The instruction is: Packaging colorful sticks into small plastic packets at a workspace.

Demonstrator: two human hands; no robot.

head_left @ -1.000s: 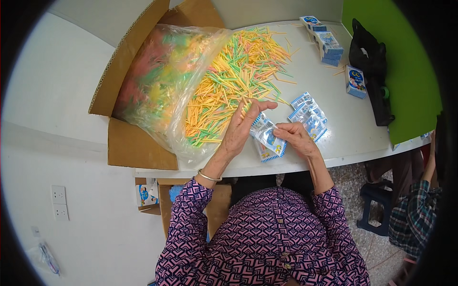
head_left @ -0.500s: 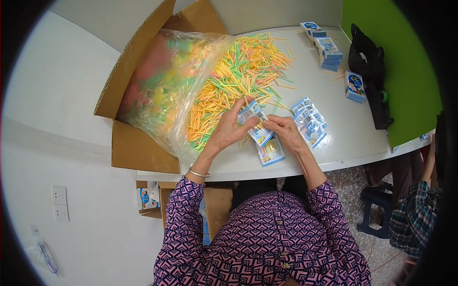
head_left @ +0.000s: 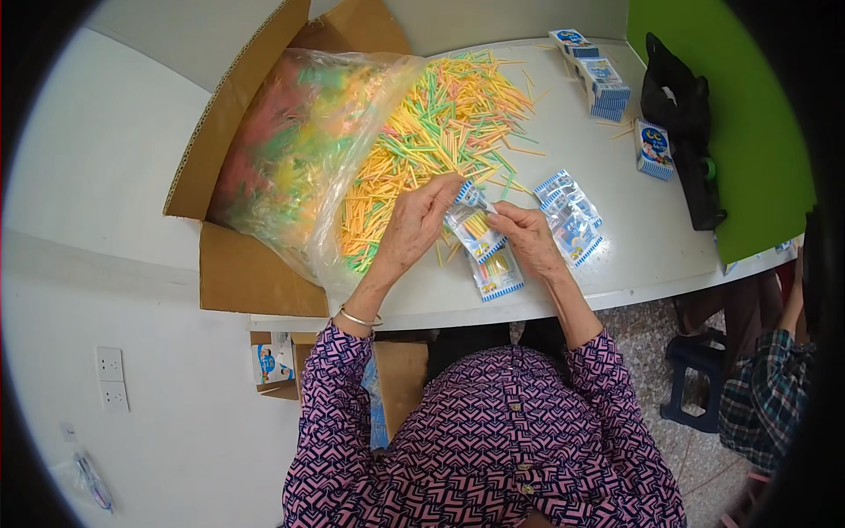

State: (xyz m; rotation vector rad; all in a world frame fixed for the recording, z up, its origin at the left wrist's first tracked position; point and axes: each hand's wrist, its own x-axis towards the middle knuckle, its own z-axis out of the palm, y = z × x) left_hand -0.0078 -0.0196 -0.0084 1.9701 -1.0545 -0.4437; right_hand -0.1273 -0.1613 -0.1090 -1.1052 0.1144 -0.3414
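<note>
Between my hands is a small blue-and-white plastic packet (head_left: 475,225) with yellow sticks showing through its see-through front. My left hand (head_left: 417,223) is closed, its thumb and fingers pinching the packet's upper left corner. On the other side my right hand (head_left: 530,238) pinches the packet's right edge. Just below, a second packet (head_left: 499,276) with pink, green and yellow sticks lies on the table, partly covered by the held one. Several flat packets (head_left: 572,220) overlap to the right of my right hand. Beyond my left hand spreads a heap of thin pastel sticks (head_left: 440,132).
A cardboard box (head_left: 255,273) lies tipped at the left, its plastic bag (head_left: 299,150) of sticks spilling onto the white table (head_left: 616,273). Stacked small boxes (head_left: 606,88), a single box (head_left: 653,148) and a black object (head_left: 687,132) stand along the green partition (head_left: 757,132). Another person's plaid sleeve (head_left: 766,396) is at right.
My left hand has turned, its thumb moving up from the packet's front to its top corner, which uncovers the yellow sticks. My right hand still grips the edge. The view has shifted slightly.
</note>
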